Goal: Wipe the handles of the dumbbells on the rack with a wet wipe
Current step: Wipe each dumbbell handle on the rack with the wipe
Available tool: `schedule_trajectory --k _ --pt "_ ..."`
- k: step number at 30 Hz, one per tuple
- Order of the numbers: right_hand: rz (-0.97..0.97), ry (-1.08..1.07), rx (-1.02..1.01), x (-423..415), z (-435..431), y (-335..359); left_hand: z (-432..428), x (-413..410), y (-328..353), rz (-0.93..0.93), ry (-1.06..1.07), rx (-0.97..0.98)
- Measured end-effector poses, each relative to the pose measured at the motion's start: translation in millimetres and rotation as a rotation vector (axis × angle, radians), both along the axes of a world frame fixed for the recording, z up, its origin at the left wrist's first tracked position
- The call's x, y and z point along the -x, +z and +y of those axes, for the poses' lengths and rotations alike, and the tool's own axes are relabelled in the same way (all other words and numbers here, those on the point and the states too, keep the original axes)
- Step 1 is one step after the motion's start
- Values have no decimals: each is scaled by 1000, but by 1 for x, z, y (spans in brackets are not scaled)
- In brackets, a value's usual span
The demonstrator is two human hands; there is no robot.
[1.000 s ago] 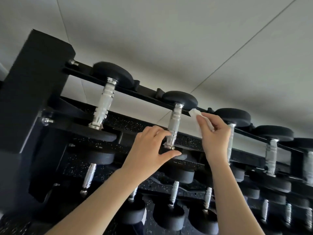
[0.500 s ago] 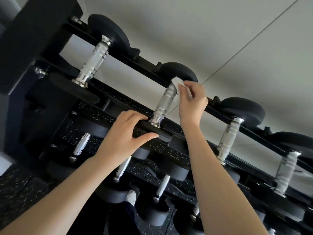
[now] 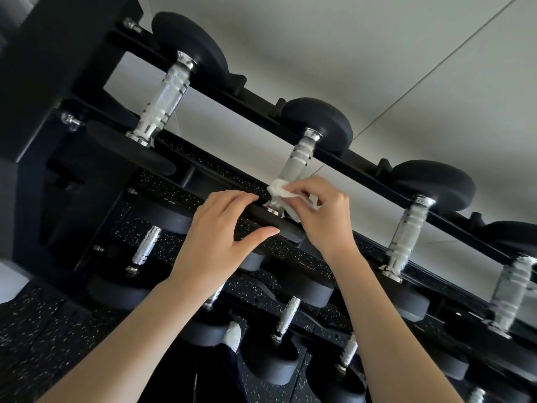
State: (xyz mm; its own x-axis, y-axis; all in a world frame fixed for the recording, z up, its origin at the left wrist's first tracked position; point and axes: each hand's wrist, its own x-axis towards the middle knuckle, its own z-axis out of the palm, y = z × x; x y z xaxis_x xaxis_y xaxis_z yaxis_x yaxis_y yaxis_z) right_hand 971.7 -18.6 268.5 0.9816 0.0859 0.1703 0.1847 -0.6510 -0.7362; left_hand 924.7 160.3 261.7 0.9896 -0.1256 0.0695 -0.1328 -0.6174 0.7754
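Half-curled right hand (image 3: pixel 322 218), pinching wipe (image 3: pixel 278 191), against handle (image 3: pixel 299 158)

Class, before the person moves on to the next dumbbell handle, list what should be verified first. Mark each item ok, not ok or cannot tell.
1. The right hand grips the wet wipe: ok.
2. The wipe touches the second handle at its lower end: ok.
3. The left hand steadies that dumbbell by its near head: ok.
4. That handle wiped along its whole length and all round: cannot tell.
5. The wipe wet enough: cannot tell.
6. The next handle to the right is uncovered: ok.
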Motion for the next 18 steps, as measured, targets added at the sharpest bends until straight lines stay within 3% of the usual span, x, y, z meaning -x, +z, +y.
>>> schedule_trajectory --k 7,18 --pt "192 44 -47 8 -5 6 1 -1 -4 2 5 28" --pt "121 -399 -347 -21 -1 1 1 1 0 37 -19 27"
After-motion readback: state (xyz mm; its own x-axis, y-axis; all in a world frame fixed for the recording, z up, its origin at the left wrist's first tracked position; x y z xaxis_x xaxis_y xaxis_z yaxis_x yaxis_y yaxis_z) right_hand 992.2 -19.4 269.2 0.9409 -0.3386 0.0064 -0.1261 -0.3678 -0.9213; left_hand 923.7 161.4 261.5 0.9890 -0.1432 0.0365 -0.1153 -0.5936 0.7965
